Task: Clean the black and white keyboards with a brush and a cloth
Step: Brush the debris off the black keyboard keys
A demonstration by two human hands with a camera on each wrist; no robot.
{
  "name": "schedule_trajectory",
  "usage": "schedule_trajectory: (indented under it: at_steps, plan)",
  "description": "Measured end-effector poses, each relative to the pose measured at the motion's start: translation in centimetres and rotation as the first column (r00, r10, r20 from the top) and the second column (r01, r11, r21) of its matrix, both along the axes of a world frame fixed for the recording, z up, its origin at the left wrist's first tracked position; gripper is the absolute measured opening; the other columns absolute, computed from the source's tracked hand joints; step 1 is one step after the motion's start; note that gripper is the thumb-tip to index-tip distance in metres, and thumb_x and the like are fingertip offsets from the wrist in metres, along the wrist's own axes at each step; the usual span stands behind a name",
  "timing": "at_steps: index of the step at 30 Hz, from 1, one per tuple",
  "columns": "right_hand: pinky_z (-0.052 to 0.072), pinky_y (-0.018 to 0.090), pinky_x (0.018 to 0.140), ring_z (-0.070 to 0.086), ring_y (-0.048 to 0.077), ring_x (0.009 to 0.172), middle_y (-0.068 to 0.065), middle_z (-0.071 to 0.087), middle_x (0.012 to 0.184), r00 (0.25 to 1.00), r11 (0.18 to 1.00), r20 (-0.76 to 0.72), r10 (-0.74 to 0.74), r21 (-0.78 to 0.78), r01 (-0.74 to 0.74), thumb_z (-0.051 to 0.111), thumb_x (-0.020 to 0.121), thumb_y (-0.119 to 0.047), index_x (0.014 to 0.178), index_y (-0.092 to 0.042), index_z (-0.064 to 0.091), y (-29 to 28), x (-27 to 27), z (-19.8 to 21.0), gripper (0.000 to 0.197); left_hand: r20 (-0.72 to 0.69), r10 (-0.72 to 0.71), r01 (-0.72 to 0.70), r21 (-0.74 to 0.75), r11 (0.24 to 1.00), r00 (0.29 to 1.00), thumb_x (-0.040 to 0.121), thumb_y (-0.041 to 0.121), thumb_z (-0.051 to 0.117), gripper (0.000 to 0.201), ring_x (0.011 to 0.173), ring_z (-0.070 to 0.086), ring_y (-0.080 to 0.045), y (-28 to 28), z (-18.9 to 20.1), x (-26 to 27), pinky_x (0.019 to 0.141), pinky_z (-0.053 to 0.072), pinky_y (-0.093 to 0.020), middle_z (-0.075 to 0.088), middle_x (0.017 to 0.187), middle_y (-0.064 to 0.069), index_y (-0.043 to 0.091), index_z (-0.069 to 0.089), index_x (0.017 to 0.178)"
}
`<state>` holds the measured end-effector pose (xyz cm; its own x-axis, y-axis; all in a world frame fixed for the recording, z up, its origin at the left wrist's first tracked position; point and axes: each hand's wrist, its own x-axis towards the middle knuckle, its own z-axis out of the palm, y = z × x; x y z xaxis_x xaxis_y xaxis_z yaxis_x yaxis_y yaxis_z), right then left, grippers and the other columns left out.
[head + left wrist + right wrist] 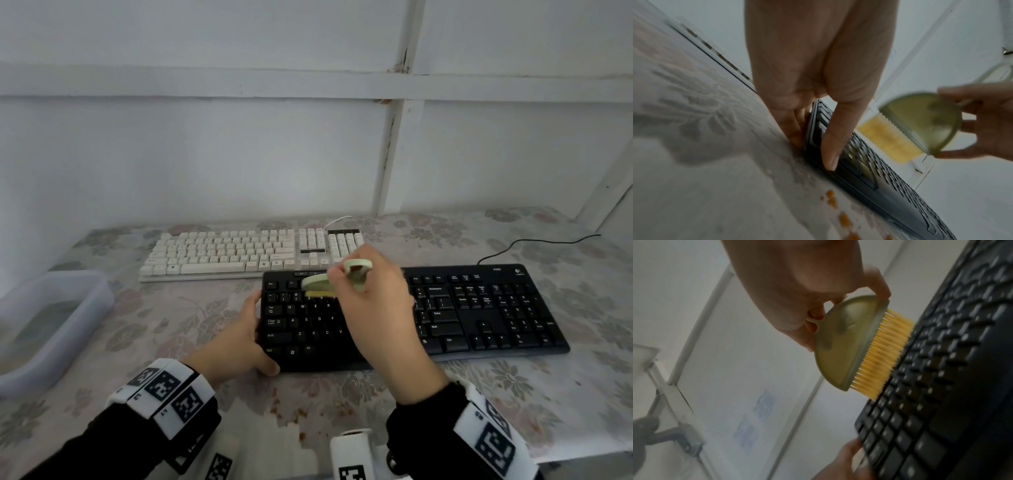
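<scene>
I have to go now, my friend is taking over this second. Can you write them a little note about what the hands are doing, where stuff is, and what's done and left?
Left hand: grips the left end of the flat black plastic keyboard, steadying it.
Right hand: holds the pale green half-round brush with yellow bristles, bristles over the keyboard's upper-left keys.
The cream-white keyboard lies behind the black one on the floral tablecloth. Orange crumbs lie in front. No cloth is in view.
Done: the black keyboard's brushing is under way.
Left: finish brushing it, brush the white one, wipe both.
</scene>
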<state>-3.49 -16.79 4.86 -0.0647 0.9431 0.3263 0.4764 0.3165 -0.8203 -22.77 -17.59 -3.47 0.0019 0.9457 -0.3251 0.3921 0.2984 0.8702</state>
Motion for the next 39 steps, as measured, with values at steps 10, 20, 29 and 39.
schedule_trajectory:
  at_steps: [10, 20, 29, 39]
  plan:
    - [0.047, 0.055, 0.083, 0.054, 0.023, 0.081, -0.009, 0.057, 0.073, 0.998, 0.998, -0.011, 0.058, -0.029, -0.058, 0.06, 0.089, -0.032, 0.075, -0.027, 0.051, 0.7, 0.4, -1.8, 0.017, -0.04, 0.005, -0.005, -0.008, 1.0, 0.999, 0.053, -0.004, 0.077, 0.127, 0.106, 0.06, -0.021, 0.0, 0.3, 0.1, 0.094, 0.05, -0.044, 0.064, 0.114, -0.004, 0.04, 0.003, 0.146]
    - [0.042, 0.033, 0.071, 0.052, 0.019, 0.08, -0.006, 0.057, 0.074, 0.989, 1.0, -0.142, 0.028, 0.006, -0.027, 0.062, 0.088, -0.025, 0.077, -0.022, 0.054, 1.0, 3.8, -0.8, 0.015, 0.019, 0.01, -0.01, -0.03, 0.999, 1.0, 0.053, -0.008, 0.077, 0.132, 0.112, 0.059, -0.02, -0.1, 0.2, 0.0, 0.096, 0.049, -0.044, 0.06, 0.122, 0.0, 0.043, -0.001, 0.147]
    - [0.046, 0.045, 0.076, 0.054, 0.025, 0.081, -0.001, 0.057, 0.075, 0.989, 0.987, -0.003, -0.149, 0.053, 0.149, 0.063, 0.087, -0.025, 0.074, -0.024, 0.053, 2.3, 8.3, -2.3, 0.016, 0.053, 0.011, -0.009, -0.04, 0.999, 0.999, 0.054, -0.012, 0.074, 0.131, 0.114, 0.058, -0.018, -0.1, 0.2, 0.0, 0.1, 0.046, -0.044, 0.057, 0.125, 0.007, 0.04, -0.001, 0.148]
    - [0.039, 0.03, 0.065, 0.049, 0.014, 0.069, 0.002, 0.057, 0.078, 0.988, 1.0, -0.154, 0.002, 0.016, 0.001, 0.064, 0.087, -0.026, 0.076, -0.027, 0.055, 1.9, 7.2, -3.3, 0.014, 0.088, 0.014, -0.011, -0.031, 0.999, 0.996, 0.047, -0.007, 0.075, 0.135, 0.112, 0.06, -0.018, -0.2, 0.4, 0.2, 0.099, 0.047, -0.044, 0.059, 0.122, 0.006, 0.039, -0.002, 0.149]
